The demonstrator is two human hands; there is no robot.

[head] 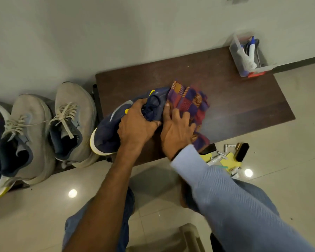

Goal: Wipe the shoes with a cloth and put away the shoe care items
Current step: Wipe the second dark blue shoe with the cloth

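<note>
A dark table (235, 99) stands against a white wall on a tiled floor. On it lies the navy shoe (105, 130), its heel over the left edge. Our left hand (136, 126) grips it at the laces, fingers curled round the upper. Our right hand (176, 131) clutches the checked cloth (187, 100) against the toe. A clear box (235, 51) sits at the far corner, a brush (242, 151) on the floor, and grey shoes (71, 124) to the left.
</note>
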